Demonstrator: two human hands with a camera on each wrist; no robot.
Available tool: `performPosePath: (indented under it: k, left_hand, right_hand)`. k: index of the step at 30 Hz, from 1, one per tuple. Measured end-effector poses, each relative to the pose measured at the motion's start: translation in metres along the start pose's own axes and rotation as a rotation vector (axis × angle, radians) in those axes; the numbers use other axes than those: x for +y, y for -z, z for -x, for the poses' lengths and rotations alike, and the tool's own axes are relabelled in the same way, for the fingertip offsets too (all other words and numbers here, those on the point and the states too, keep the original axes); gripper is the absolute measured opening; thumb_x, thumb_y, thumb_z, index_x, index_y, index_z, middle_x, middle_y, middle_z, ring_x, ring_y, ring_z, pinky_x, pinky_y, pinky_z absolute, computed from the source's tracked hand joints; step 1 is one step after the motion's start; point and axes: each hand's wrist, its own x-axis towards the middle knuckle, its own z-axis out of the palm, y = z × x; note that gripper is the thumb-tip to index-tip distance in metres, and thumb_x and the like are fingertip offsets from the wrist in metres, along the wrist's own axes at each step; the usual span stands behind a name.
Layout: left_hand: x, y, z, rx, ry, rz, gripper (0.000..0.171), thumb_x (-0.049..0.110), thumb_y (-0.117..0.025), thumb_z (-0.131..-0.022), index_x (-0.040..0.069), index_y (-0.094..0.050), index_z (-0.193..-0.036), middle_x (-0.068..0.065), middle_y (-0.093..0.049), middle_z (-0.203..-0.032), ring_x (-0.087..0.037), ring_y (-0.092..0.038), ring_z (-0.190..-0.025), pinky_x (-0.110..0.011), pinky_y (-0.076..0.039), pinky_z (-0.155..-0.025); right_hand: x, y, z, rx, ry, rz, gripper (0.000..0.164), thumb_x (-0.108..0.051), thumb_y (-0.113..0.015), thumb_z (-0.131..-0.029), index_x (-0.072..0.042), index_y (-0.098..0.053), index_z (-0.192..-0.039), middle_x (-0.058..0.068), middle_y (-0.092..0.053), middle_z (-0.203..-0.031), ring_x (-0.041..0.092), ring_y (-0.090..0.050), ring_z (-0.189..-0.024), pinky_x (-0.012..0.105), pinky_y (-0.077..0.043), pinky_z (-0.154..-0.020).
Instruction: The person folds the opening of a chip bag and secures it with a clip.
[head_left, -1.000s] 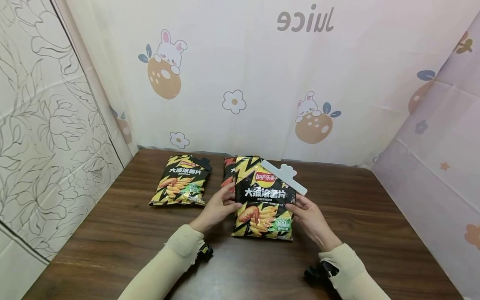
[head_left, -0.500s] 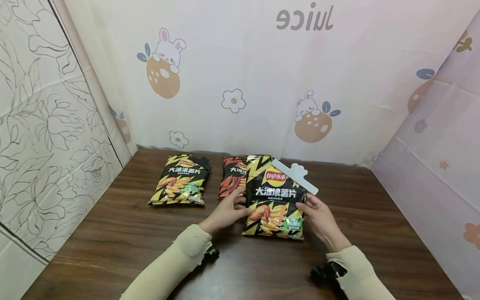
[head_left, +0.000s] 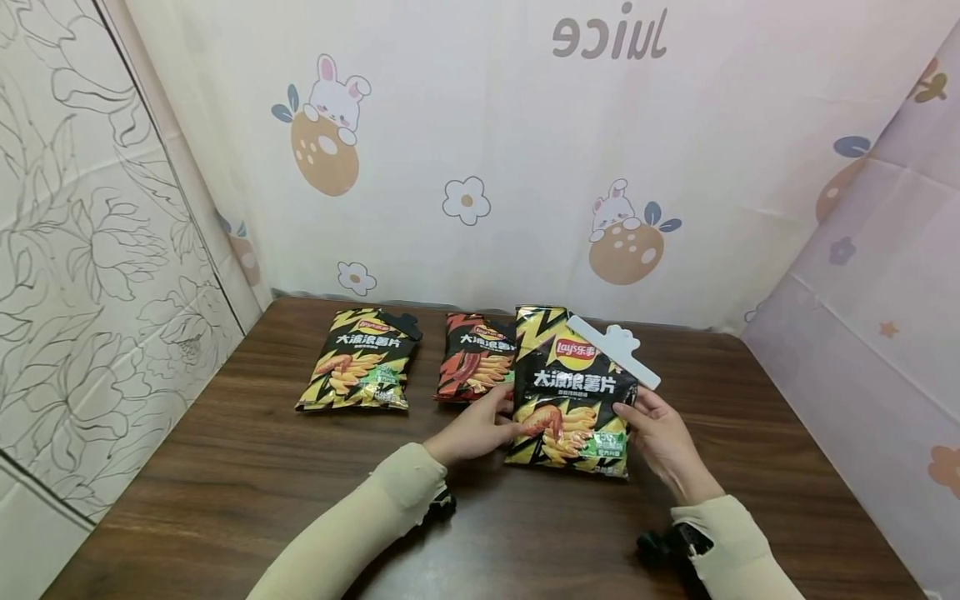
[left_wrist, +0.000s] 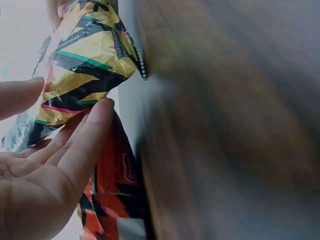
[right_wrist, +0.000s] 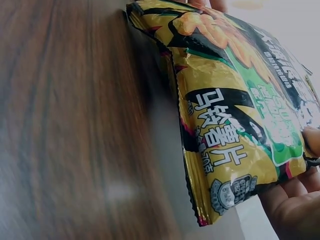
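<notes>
Both hands hold a black-and-yellow bag of potato chips (head_left: 573,400) over the right-middle of the table. A white bag clip (head_left: 617,350) sits across its upper right corner. My left hand (head_left: 474,427) grips the bag's left edge, thumb in front and fingers behind. On the right edge, my right hand (head_left: 666,433) grips with its thumb on the front. In the left wrist view, the bag's side (left_wrist: 90,65) lies between thumb and fingers. The right wrist view shows the bag's bottom seam (right_wrist: 192,165) apart from the tabletop. Fingertips behind the bag are partly hidden.
A red-and-black chip bag (head_left: 474,362) lies just left, partly covered, with a dark clip at its top. Farther left lies another black-and-yellow chip bag (head_left: 360,362) with a black clip (head_left: 402,326). A patterned curtain (head_left: 465,125) hangs behind the wooden table (head_left: 225,500).
Both hands have moved to the right with the held chip bag. More of the red chip bag behind it now shows. The left black-and-yellow bag has stayed in place.
</notes>
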Motion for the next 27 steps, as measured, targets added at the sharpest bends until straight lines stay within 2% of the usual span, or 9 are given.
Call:
performPosePath:
  k: [3, 9, 22, 27]
  left_hand:
    - [0.006, -0.003, -0.003, -0.016, 0.001, -0.006, 0.074, 0.028, -0.063, -0.097, 0.013, -0.022, -0.156, -0.020, -0.044, -0.149, -0.029, -0.054, -0.130, -0.044, -0.048, -0.100]
    - [0.013, -0.008, -0.012, -0.036, 0.007, 0.008, 0.074, 0.027, -0.060, -0.098, 0.014, -0.018, -0.157, -0.020, -0.043, -0.150, -0.028, -0.056, -0.126, -0.042, -0.050, -0.097]
    - [0.020, -0.019, -0.028, -0.054, -0.032, -0.004, 0.066, 0.019, -0.053, -0.102, 0.012, -0.018, -0.157, -0.021, -0.043, -0.148, -0.029, -0.054, -0.127, -0.037, -0.051, -0.091]
    - [0.023, -0.025, -0.031, -0.066, -0.020, 0.025, 0.065, 0.017, -0.051, -0.102, 0.013, -0.017, -0.157, -0.020, -0.040, -0.151, -0.027, -0.053, -0.128, -0.034, -0.050, -0.086]
  right_hand:
    - [-0.001, 0.006, -0.002, -0.002, 0.014, -0.016, 0.025, -0.006, -0.060, -0.097, -0.028, -0.064, -0.108, -0.016, -0.072, -0.099, 0.001, -0.066, -0.087, 0.020, -0.052, -0.070]
    - [-0.005, 0.015, -0.005, 0.006, 0.012, -0.018, 0.026, -0.006, -0.060, -0.097, -0.029, -0.063, -0.108, -0.017, -0.072, -0.099, 0.001, -0.066, -0.088, 0.020, -0.054, -0.072]
    - [-0.010, 0.028, -0.015, 0.090, 0.008, -0.035, 0.024, -0.006, -0.063, -0.095, -0.027, -0.063, -0.107, -0.019, -0.071, -0.097, 0.000, -0.066, -0.089, 0.019, -0.053, -0.076]
    - [-0.010, 0.033, -0.018, 0.146, -0.004, -0.036, 0.023, -0.006, -0.064, -0.094, -0.027, -0.064, -0.104, -0.021, -0.071, -0.094, -0.002, -0.064, -0.088, 0.018, -0.052, -0.076]
